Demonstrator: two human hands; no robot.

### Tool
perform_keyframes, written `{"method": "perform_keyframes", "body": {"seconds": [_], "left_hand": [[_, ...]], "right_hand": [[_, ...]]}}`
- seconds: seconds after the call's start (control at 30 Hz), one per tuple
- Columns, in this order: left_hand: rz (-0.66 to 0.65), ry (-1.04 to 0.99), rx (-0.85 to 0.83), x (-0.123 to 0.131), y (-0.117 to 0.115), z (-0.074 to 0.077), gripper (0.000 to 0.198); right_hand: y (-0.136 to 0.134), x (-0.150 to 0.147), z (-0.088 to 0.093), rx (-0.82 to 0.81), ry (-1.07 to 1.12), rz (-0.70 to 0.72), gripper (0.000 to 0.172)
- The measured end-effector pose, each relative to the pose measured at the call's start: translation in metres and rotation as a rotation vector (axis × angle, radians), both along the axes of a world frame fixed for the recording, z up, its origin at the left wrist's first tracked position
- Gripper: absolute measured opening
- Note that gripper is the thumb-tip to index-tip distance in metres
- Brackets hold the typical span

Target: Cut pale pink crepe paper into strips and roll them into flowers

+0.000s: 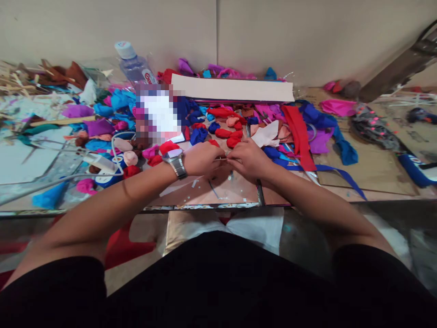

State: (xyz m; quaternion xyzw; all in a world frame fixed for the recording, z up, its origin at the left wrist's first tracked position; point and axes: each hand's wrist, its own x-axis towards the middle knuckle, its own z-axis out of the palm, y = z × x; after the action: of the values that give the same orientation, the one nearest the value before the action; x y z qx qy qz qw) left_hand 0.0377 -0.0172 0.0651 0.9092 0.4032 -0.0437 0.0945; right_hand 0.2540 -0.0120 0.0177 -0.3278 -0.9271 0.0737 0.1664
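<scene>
My left hand (205,158), with a metal watch (178,165) on its wrist, is closed in a pinch above the front of the table. My right hand (251,158) faces it, fingers also pinched. Between the fingertips of both runs a thin pale strand (222,159), like a fine stick or string; its ends are hidden in the fingers. Just beyond the hands lie twisted red pieces (223,133) and crumpled blue pieces (198,135) of crepe-like material. A pale pink scrap (265,134) lies past my right hand.
A clear bottle with a white cap (125,50) stands back left. A long cream board (232,88) lies at the back. A red strip (298,136) and a blue ribbon (341,175) are on the right. A white cable (68,180) crosses the left. The table's front edge (205,207) is near my body.
</scene>
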Motion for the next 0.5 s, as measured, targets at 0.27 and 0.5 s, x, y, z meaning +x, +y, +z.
{"method": "perform_keyframes", "body": {"seconds": [0.27,0.5], "left_hand": [[0.002,-0.034,-0.040,-0.029,0.003,0.001,0.052],[0.165,0.027,-0.058,-0.080,-0.008,0.010,0.048]], "right_hand": [[0.001,0.002,0.005,-0.004,-0.029,-0.017,0.030],[0.007,0.008,0.012,-0.046,-0.054,-0.042,0.024]]}}
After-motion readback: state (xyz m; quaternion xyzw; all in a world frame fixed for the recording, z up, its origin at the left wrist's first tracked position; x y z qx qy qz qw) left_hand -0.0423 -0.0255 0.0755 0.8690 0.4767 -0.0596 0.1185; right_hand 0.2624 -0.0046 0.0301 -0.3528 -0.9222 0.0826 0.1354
